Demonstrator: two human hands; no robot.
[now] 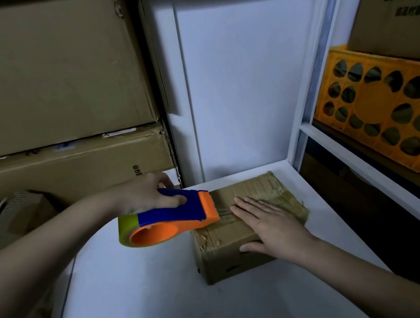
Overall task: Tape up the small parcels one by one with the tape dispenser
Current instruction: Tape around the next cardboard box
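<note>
Gripping the blue and orange plastic tape dispenser with our left hand, we have the fingers curled round its blue handle and the thumb lying along the blue side. The orange blade end of the dispenser points away from this grip, to the right, and touches the top of the small brown cardboard parcel at its left edge. On the other side of the grip, toward our forearm, sits the yellowish roll of tape on the orange hub. A strip of clear tape runs from the blade end over the top of the parcel, toward our right hand.

Our right hand lies flat on the parcel with straight fingers, pressing on its top; the fingertips point at the dispenser's blade and are just beside it. The thumb hangs over the near edge of the parcel. This hand holds nothing.

The parcel stands on the white table surface, under both hands. Behind the left hand, large brown cardboard boxes are stacked. Beyond the right hand, well apart, an orange plastic crate with round holes sits on a white metal shelf.
</note>
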